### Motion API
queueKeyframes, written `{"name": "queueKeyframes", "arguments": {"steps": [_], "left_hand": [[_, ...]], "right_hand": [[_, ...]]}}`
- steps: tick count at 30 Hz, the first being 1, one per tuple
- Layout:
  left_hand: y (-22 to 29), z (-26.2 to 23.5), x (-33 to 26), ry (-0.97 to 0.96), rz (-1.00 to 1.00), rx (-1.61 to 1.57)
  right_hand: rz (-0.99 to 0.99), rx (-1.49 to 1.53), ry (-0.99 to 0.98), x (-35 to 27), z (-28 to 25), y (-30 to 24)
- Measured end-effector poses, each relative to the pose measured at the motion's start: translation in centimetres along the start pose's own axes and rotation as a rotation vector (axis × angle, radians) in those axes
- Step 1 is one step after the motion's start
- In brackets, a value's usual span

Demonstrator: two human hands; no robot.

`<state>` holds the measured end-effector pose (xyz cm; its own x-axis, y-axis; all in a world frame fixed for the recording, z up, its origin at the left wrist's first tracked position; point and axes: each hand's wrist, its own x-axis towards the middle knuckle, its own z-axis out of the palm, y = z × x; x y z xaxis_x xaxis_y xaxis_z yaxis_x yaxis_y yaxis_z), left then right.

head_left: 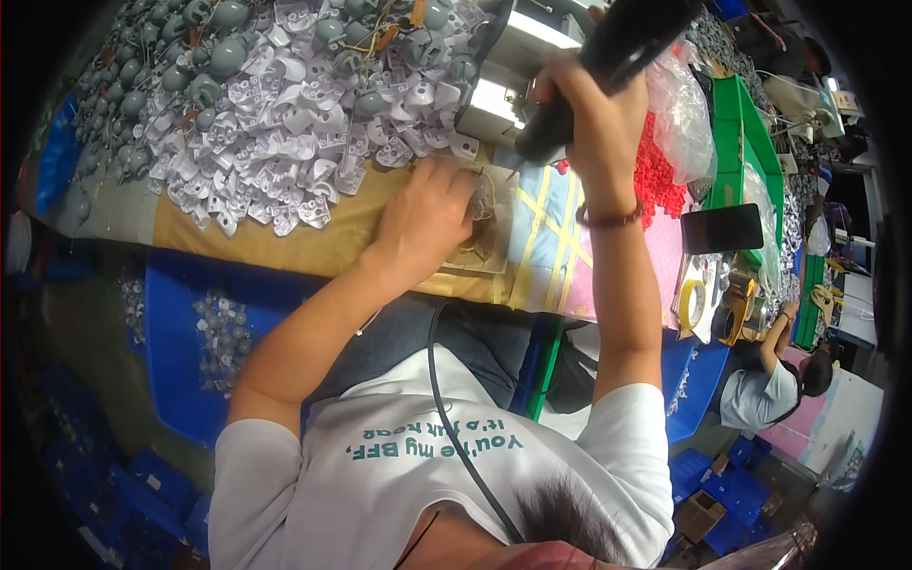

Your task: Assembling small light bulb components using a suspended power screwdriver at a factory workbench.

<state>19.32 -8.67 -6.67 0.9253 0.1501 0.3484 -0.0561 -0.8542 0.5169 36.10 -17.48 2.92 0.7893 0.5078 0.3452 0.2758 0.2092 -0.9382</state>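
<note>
My right hand (608, 128) is wrapped round a black electric screwdriver (641, 43), held tilted above the work table. A thin bit at its lower end points down beside a small clear plate (496, 256) on the table edge. My left hand (427, 214) rests on that plate with its fingers curled down and pressed together. What those fingers hold is hidden beneath them. Just beyond the left hand lies a big heap of white plastic parts (294, 114), with grey round parts with wires (228, 52) piled behind and to the left.
A white metal fixture (494, 104) stands behind the plate. To the right are red small parts (655, 171), a clear plastic bag (679, 114), a green tray (731, 123), a phone (722, 229) and a tape roll (693, 302). Blue bins (176, 380) sit below. Another person (760, 394) works at right.
</note>
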Motion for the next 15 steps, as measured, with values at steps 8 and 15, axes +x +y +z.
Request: {"name": "queueKeyframes", "arguments": {"steps": [8, 15], "left_hand": [[0.0, 0.5, 0.0, 0.061, -0.018, -0.023], [-0.1, 0.5, 0.0, 0.088, 0.012, -0.005]], "right_hand": [[-0.108, 0.119, -0.026, -5.7, 2.1, -0.1], [-0.162, 0.173, -0.026, -6.3, 2.6, 0.2]]}}
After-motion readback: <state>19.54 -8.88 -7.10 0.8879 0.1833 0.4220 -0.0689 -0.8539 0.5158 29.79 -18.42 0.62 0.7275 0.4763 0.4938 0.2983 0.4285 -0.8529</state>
